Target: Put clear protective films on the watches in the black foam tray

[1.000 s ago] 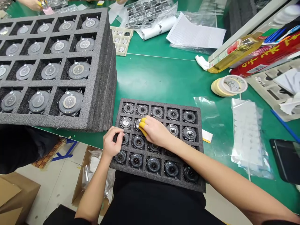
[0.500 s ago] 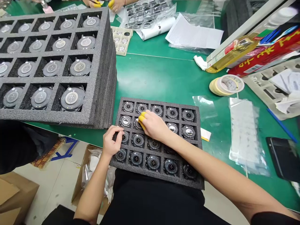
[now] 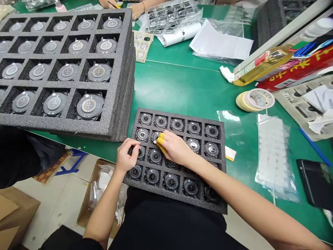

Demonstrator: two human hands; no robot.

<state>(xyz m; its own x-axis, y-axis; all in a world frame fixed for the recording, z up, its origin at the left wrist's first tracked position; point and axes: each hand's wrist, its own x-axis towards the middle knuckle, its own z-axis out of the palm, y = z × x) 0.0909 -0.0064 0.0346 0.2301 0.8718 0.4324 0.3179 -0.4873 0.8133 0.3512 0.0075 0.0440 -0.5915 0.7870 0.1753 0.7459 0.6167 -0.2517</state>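
Observation:
A grey foam tray [image 3: 179, 191] rests at the table's front edge, against my body, with round dark watch bodies in its compartments. My right hand [image 3: 171, 147], yellow finger cots on its fingers, pinches a small white piece [image 3: 155, 142] over a watch body [image 3: 155, 136] in the second row, second from the left. My left hand [image 3: 128, 154] hovers at the tray's left edge, beside a watch body [image 3: 141, 152] in the third row. Its thumb and index finger are curled close together; whatever they might hold is too small to make out.
On the left rises a tall stack of foam trays [image 3: 114, 114] filled with watch bodies. Tape rolls [image 3: 256, 99], a plastic sheet pack [image 3: 272, 149] and a phone [image 3: 316, 184] lie at right. Another person's hand [image 3: 137, 10] shows at the back. A cardboard box [image 3: 87, 194] stands below.
The view has turned slightly, so the surroundings appear further right. My right hand has shifted slightly while staying at the same watch body. My left hand keeps its place by the tray edge.

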